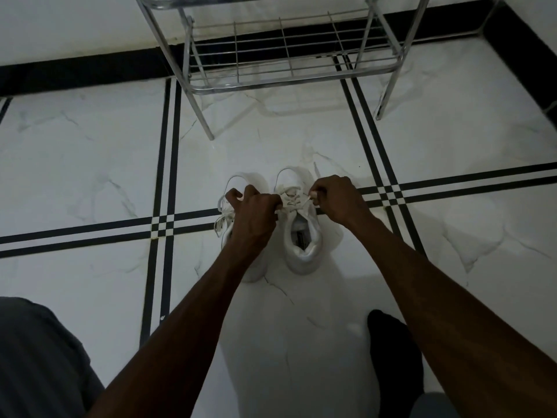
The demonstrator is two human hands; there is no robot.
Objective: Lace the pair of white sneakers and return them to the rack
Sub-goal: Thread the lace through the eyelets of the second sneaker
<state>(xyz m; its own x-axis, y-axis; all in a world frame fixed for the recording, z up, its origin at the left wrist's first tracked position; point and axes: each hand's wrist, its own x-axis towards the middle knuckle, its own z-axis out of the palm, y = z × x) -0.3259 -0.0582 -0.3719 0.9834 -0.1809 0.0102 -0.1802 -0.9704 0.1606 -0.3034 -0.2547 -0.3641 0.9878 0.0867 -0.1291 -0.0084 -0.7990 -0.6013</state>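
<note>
Two white sneakers stand side by side on the marble floor, toes pointing away from me. The right sneaker (302, 236) shows its open collar and crossed laces (294, 200). My left hand (254, 212) pinches the left end of that lace, and my right hand (337, 200) pinches the right end, both pulled sideways over the tongue. The left sneaker (250, 179) is mostly hidden under my left hand and forearm; its loose lace (221, 220) hangs off its left side.
A chrome wire shoe rack (280, 52) stands just beyond the sneakers, its lowest shelf bare. Black stripe lines cross the white floor (90, 164). My foot in a dark sock (391, 357) rests at the lower right, my grey-clad knee (36, 357) at the lower left.
</note>
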